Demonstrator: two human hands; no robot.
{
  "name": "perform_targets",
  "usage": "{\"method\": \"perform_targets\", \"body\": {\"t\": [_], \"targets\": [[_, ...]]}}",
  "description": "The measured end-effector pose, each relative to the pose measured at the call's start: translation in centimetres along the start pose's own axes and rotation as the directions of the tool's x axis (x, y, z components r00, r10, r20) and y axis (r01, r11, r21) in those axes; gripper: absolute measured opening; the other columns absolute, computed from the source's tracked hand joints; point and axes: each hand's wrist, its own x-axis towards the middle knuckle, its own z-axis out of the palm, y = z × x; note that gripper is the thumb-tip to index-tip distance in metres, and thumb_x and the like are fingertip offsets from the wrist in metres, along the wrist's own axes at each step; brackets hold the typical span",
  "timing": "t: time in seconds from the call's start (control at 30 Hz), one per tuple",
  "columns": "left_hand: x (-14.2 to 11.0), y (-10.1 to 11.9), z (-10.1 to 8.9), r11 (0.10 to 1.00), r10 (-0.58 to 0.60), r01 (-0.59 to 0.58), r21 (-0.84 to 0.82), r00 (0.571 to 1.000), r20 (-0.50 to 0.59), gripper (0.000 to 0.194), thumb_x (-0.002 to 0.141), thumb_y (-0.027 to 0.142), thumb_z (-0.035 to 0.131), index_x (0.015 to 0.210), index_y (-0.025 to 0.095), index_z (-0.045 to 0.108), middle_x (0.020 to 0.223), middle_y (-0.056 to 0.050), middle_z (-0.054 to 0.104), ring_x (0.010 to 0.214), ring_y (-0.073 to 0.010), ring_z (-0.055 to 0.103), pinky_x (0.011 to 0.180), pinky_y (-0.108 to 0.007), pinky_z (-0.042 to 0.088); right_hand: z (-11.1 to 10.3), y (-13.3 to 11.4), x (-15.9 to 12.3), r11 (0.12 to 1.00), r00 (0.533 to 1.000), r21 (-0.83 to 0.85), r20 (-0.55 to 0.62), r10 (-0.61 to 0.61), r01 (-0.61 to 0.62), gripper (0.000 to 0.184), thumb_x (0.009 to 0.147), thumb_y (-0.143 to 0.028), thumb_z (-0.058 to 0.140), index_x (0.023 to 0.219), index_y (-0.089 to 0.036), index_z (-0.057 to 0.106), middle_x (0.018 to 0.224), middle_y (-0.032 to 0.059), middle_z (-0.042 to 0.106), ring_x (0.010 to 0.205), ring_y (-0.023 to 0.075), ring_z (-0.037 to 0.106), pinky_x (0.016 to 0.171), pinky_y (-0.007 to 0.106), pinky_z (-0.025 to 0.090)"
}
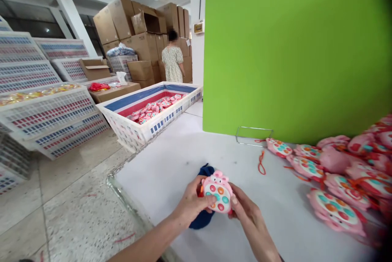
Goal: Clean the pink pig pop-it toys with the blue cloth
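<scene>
Both my hands hold one pink animal-shaped toy (219, 190) with a white face and round buttons in red, orange and teal. My left hand (194, 200) grips its left side, the thumb lying across the buttons. On the opposite side, my right hand (245, 207) has its thumb on the lower right edge and its fingers behind. Something orange shows by the left fingers. Beneath the toy lies a dark blue cloth (200, 221), partly hidden by the toy and my left hand. A loose red cord loop (261, 163) rests on the white table (171, 160).
Many similar pink toys (333, 160) are heaped along the table's right side. A green board (275, 49) stands behind, with a wire frame (254, 136) at its foot. Left of it is a white crate (159, 129) of toys. A person (173, 59) stands near stacked cartons (143, 47).
</scene>
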Motion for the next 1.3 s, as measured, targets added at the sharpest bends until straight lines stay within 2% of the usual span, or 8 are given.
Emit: {"method": "perform_targets", "body": {"t": [0.4,0.63,0.83,0.93,1.03,1.13,1.2,1.3], "targets": [[-1.3,1.0,1.0,0.985,0.023,-0.039,0.171,0.995,0.092,0.058,0.058,0.014,0.074,0.109,0.019,0.048,0.086,0.002,0.057,0.069,-0.0094,0.05,0.061,-0.02,0.041,0.8,0.6,-0.1,0.959,0.993,-0.28,-0.09,-0.07,0.042,0.038,0.075,-0.058,0.056,0.07,-0.02,0.055,0.053,-0.0047,0.042,0.05,0.0119,0.038,0.045,0.022,0.035],[-1.1,-0.3,0.2,0.982,0.03,-0.018,0.187,0.998,-0.062,0.053,0.057,0.012,0.07,0.106,0.018,0.051,0.085,0.0,0.061,0.073,-0.0127,0.056,0.065,-0.022,0.044,0.9,1.3,0.1,0.995,0.998,-0.069,-0.017,-0.067,0.066,0.044,0.083,-0.054,0.047,0.101,-0.016,0.062,0.073,0.004,0.065,0.064,0.0174,0.058,0.051,0.024,0.047],[4.2,9.3,-6.1,0.989,0.145,-0.121,0.089,0.917,-0.372,0.044,0.053,0.023,0.077,0.089,0.016,0.052,0.077,0.002,0.061,0.066,-0.0122,0.056,0.053,-0.02,0.043,0.2,2.1,0.8,0.968,0.994,-0.236,-0.049,-0.094,0.08,0.046,0.084,-0.055,0.045,0.102,-0.016,0.062,0.081,0.008,0.07,0.066,0.0186,0.065,0.048,0.025,0.05],[9.0,16.1,-10.1,0.973,0.192,-0.227,-0.036,0.888,-0.418,0.027,0.08,0.036,0.057,0.091,0.013,0.048,0.088,0.001,0.059,0.083,-0.0125,0.058,0.072,-0.026,0.048,-3.3,1.6,0.9,0.913,0.964,-0.405,-0.222,-0.149,0.048,0.044,0.083,-0.054,0.046,0.101,-0.017,0.062,0.084,0.0074,0.069,0.074,0.0194,0.065,0.057,0.027,0.052],[10.8,17.4,-11.9,0.997,0.079,-0.075,0.026,0.892,-0.445,0.034,0.083,0.041,0.052,0.093,0.009,0.046,0.085,-0.002,0.059,0.087,-0.0183,0.058,0.076,-0.037,0.048,-10.4,0.8,-1.1,0.807,0.851,-0.583,-0.468,-0.239,-0.094,0.05,0.08,-0.056,0.044,0.106,-0.016,0.06,0.103,0.0128,0.065,0.095,0.0253,0.06,0.078,0.038,0.049],[9.4,12.1,-10.9,0.987,0.108,-0.048,0.153,0.906,-0.41,0.04,0.066,0.043,0.07,0.091,0.015,0.056,0.086,-0.001,0.064,0.093,-0.0211,0.059,0.083,-0.035,0.048,-18.9,0.4,-4.7,0.658,0.656,-0.671,-0.672,-0.343,-0.343,0.068,0.07,-0.062,0.044,0.112,-0.009,0.056,0.123,0.0227,0.052,0.122,0.0369,0.04,0.099,0.053,0.03],[7.7,7.2,-9.0,0.933,0.198,-0.116,0.341,0.956,-0.215,0.045,0.06,0.048,0.073,0.093,0.019,0.062,0.096,-0.005,0.068,0.1,-0.0253,0.059,0.089,-0.037,0.047,-23.8,0.6,-6.8,0.56,0.558,-0.655,-0.745,-0.366,-0.507,0.077,0.065,-0.065,0.045,0.117,-0.008,0.055,0.129,0.0263,0.046,0.124,0.0434,0.034,0.098,0.059,0.026],[5.2,1.7,-5.5,0.824,0.2,-0.194,0.533,0.979,0.047,0.037,0.067,0.048,0.066,0.093,0.021,0.067,0.103,-0.007,0.069,0.1,-0.0274,0.061,0.094,-0.04,0.045,-28.8,1.4,-8.5,0.418,0.514,-0.634,-0.773,-0.372,-0.651,0.079,0.056,-0.067,0.055,0.116,-0.014,0.057,0.12,0.0262,0.053,0.111,0.0479,0.047,0.082,0.063,0.038]]}}
